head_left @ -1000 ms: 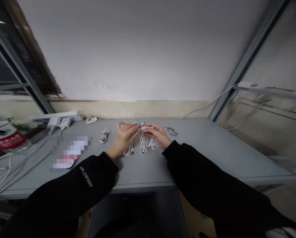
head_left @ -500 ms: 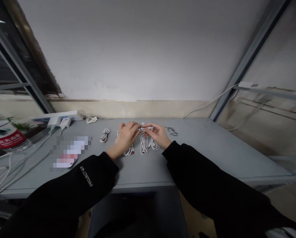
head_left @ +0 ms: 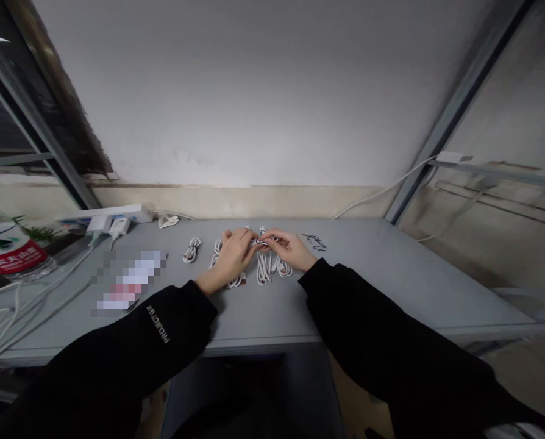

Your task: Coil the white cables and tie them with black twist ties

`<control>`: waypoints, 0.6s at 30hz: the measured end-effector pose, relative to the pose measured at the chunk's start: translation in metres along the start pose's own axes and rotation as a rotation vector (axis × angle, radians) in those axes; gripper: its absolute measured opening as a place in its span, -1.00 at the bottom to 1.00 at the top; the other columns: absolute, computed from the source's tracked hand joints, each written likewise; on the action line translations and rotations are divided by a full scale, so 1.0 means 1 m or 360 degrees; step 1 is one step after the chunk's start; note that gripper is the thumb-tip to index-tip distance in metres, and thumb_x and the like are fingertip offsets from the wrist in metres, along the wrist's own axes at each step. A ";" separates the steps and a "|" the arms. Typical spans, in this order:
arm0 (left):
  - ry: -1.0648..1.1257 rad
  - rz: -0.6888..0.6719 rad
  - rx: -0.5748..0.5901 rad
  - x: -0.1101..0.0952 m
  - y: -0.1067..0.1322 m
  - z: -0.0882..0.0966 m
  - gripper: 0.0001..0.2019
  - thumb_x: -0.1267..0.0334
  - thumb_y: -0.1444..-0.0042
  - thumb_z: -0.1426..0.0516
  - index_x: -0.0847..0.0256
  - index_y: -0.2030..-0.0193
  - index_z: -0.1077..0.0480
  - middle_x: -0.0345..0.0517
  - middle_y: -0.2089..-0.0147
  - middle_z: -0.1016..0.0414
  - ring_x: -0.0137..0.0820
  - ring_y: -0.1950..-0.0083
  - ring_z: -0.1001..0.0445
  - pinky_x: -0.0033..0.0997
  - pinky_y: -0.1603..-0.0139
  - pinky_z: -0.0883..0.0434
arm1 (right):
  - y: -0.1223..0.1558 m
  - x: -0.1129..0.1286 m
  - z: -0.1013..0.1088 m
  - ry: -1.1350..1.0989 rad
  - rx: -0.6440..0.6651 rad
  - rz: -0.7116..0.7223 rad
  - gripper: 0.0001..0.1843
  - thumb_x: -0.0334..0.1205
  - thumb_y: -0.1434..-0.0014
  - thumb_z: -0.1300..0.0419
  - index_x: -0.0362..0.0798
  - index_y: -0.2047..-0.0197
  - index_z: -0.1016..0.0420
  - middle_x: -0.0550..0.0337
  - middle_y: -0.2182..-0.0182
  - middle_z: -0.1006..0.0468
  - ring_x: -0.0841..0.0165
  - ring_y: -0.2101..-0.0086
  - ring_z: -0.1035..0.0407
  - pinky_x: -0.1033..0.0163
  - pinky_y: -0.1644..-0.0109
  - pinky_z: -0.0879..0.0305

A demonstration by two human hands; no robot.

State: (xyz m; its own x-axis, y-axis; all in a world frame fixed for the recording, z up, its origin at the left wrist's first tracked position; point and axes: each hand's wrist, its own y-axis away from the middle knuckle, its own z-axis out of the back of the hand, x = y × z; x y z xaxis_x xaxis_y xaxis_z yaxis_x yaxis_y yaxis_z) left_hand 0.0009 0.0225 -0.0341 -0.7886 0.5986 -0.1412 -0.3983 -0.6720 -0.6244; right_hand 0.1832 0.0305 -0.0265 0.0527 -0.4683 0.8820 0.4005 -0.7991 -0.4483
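Both hands meet over the middle of a grey table (head_left: 382, 274). My left hand (head_left: 233, 253) and my right hand (head_left: 287, 249) pinch a small coiled white cable bundle (head_left: 262, 241) between their fingertips, fingers closed. Below the hands lie more coiled white cables (head_left: 267, 268) on the table, partly hidden by my fingers. One tied white cable coil (head_left: 192, 249) lies alone to the left. A few black twist ties (head_left: 316, 242) lie just right of my right hand.
A white power strip (head_left: 112, 216) with plugged-in chargers sits at the back left, loose white cords trailing off the left edge. A blurred flat item (head_left: 128, 283) lies left of my left arm. A bottle with a red label (head_left: 7, 250) stands far left.
Both hands have lowered slightly toward the table and drawn closer together, still pinching the same cable bundle.
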 end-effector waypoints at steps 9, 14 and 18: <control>0.0324 0.0009 -0.0070 0.005 -0.004 0.003 -0.83 0.18 -0.25 -0.12 0.16 0.08 -0.35 -0.06 0.13 -0.50 -0.30 0.12 -0.46 -0.21 0.05 -0.35 | -0.008 -0.007 0.010 -0.0372 -0.0225 -0.0288 -0.62 -0.09 0.02 -0.41 0.00 0.14 -0.48 0.25 0.44 -0.58 0.34 0.39 -0.53 0.16 0.16 -0.49; 0.0500 0.0097 -0.0071 0.002 -0.003 0.003 -0.64 0.27 -0.15 -0.20 0.20 -0.07 -0.27 -0.03 0.01 -0.45 -0.41 0.24 -0.48 -0.29 0.11 -0.42 | -0.021 -0.012 0.034 -0.0710 -0.0439 -0.0467 -0.76 -0.31 -0.03 -0.36 -0.05 0.22 -0.45 0.19 0.36 -0.60 0.39 0.35 -0.52 0.23 0.11 -0.47; 0.0468 0.0189 -0.0079 -0.001 -0.003 0.004 -0.62 0.29 -0.15 -0.18 0.24 -0.10 -0.25 0.03 -0.02 -0.44 -0.36 0.19 -0.50 -0.21 0.03 -0.40 | -0.042 -0.023 0.070 -0.0609 -0.0598 -0.0522 -0.90 -0.44 -0.12 -0.22 -0.07 0.39 -0.42 0.21 0.47 -0.52 0.45 0.43 -0.43 0.32 0.22 -0.44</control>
State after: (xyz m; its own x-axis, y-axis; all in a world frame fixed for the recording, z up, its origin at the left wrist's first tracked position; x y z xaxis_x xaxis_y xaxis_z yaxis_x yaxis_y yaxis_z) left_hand 0.0008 0.0225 -0.0285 -0.6560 0.6224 -0.4270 -0.2822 -0.7269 -0.6261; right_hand 0.2289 0.1013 -0.0182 0.3329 -0.0640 0.9408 0.1063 -0.9888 -0.1049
